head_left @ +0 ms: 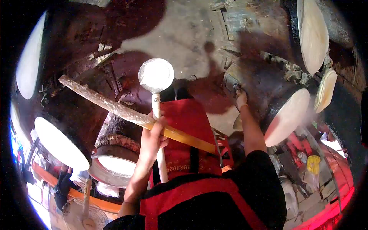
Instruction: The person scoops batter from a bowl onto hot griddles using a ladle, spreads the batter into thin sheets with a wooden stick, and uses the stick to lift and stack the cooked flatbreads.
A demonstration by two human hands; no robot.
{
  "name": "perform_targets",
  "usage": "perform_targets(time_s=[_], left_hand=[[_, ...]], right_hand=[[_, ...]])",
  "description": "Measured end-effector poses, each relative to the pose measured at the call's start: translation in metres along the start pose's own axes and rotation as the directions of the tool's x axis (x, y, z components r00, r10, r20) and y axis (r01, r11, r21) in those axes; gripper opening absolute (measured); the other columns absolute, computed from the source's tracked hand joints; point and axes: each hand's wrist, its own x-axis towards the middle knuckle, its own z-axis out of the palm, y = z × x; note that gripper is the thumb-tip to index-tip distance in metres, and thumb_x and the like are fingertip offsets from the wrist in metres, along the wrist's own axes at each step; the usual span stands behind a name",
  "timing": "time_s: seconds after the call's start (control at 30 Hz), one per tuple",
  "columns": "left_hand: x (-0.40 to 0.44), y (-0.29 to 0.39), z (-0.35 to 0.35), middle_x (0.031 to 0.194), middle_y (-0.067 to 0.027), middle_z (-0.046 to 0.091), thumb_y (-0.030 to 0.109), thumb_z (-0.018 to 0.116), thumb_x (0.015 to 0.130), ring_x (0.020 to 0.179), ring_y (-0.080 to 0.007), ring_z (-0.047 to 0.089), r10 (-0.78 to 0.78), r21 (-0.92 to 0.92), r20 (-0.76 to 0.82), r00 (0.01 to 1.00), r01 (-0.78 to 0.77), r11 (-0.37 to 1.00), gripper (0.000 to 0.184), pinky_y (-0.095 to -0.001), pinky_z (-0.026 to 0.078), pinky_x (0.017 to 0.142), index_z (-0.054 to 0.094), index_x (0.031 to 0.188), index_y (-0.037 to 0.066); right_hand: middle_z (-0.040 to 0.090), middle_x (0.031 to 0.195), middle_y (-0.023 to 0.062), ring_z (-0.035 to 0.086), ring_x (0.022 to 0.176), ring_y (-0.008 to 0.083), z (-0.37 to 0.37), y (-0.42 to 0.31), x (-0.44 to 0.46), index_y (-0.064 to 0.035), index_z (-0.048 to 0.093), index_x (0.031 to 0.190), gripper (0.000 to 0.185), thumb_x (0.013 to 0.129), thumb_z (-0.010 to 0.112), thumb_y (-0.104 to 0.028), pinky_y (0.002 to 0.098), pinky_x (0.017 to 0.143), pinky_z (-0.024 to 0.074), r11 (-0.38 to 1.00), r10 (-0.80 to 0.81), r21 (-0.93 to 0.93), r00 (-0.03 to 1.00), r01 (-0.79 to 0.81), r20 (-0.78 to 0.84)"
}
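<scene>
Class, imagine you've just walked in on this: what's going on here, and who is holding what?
A person in a red apron has a round-headed ladle and a long, pale-crusted stick crossed in the left hand. The right hand reaches forward to something too dark to make out. Large pale round discs stand tilted at both sides, near a basin with white contents at left.
</scene>
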Motion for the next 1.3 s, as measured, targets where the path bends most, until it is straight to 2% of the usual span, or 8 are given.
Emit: perform_targets(time_s=[0.13,0.33,0.47,0.83,0.93,1.07,1.2,1.3], left_hand=[[0.002,0.003,0.001,0.066,0.0045,0.039,0.022,0.051,0.091,0.045,-0.0025,0.030,0.011,0.028,-0.016,1.000,-0.010,1.000,0.028,-0.0168,0.023,0.039,0.043,0.115,0.010],[0.001,0.006,-0.002,0.065,0.0048,0.037,0.022,0.052,0.091,0.046,-0.0022,0.031,0.001,0.039,-0.007,1.000,-0.001,0.999,0.028,-0.0167,0.023,0.039,0.043,0.115,0.010],[0.000,0.005,0.000,0.065,0.0051,0.037,0.022,0.052,0.091,0.047,-0.0020,0.031,0.004,0.027,0.005,1.000,-0.004,1.000,0.029,-0.0165,0.023,0.039,0.043,0.116,0.010],[-0.004,0.006,0.014,0.066,0.0061,0.039,0.022,0.052,0.090,0.046,-0.0014,0.031,0.040,0.008,-0.079,0.996,-0.039,0.999,0.030,-0.0154,0.024,0.039,0.043,0.117,0.012],[-0.011,0.011,0.022,0.066,0.0064,0.040,0.022,0.053,0.090,0.046,-0.0013,0.031,0.036,0.029,-0.128,0.991,-0.032,0.999,0.030,-0.0155,0.025,0.039,0.044,0.117,0.012],[-0.012,0.009,0.024,0.067,0.0055,0.040,0.024,0.055,0.089,0.046,-0.0015,0.031,0.060,0.039,-0.133,0.989,-0.055,0.998,0.030,-0.0161,0.026,0.039,0.045,0.116,0.013],[-0.016,0.003,0.038,0.075,0.0009,0.045,0.024,0.054,0.089,0.049,-0.0043,0.035,0.183,0.069,-0.069,0.981,-0.178,0.982,0.029,-0.0180,0.029,0.039,0.044,0.114,0.011],[-0.026,0.010,0.066,0.076,0.0004,0.046,0.021,0.053,0.088,0.048,-0.0035,0.034,0.307,0.111,-0.065,0.950,-0.299,0.948,0.030,-0.0174,0.027,0.038,0.048,0.113,0.006]], right_hand=[[0.059,0.110,0.0225,0.055,0.104,0.0352,-0.004,-0.037,-0.028,0.0015,0.055,0.116,0.049,0.090,0.048,-0.039,0.0440,0.089,0.0408,0.944,-0.054,0.321,0.996,0.074,-0.071],[0.057,0.092,0.0014,0.052,0.081,0.0139,0.024,0.064,0.031,-0.0059,0.059,0.108,0.032,0.088,0.060,-0.031,0.0281,0.073,0.0435,0.980,0.003,0.200,0.999,-0.012,0.049],[0.057,0.093,0.0008,0.052,0.081,0.0120,0.015,0.034,0.009,-0.0060,0.059,0.108,0.031,0.088,0.060,-0.030,0.0259,0.072,0.0435,0.920,-0.032,0.391,0.999,0.014,0.039],[0.062,0.095,0.0068,0.055,0.084,0.0172,-0.019,-0.057,-0.043,-0.0028,0.060,0.113,0.043,0.089,0.056,-0.038,0.0305,0.075,0.0441,0.994,0.097,-0.059,0.995,-0.097,0.004],[0.063,0.099,0.0121,0.057,0.088,0.0232,0.001,-0.001,-0.025,-0.0018,0.059,0.113,0.045,0.089,0.051,-0.039,0.0343,0.078,0.0438,0.971,-0.068,-0.235,0.992,0.040,-0.109],[0.062,0.106,0.0175,0.057,0.096,0.0309,0.046,0.025,-0.005,-0.0021,0.058,0.114,0.043,0.089,0.050,-0.036,0.0373,0.085,0.0431,0.970,-0.121,-0.214,0.992,0.115,-0.017],[0.061,0.108,0.0188,0.058,0.100,0.0302,0.028,-0.100,-0.078,0.0003,0.053,0.120,0.045,0.088,0.053,-0.031,0.0355,0.089,0.0447,0.977,-0.142,0.181,0.976,0.111,0.168],[0.058,0.115,0.0162,0.058,0.103,0.0278,-0.040,-0.202,-0.126,-0.0049,0.054,0.121,0.040,0.084,0.059,-0.016,0.0336,0.092,0.0439,0.750,-0.591,0.287,0.799,0.596,-0.112]])
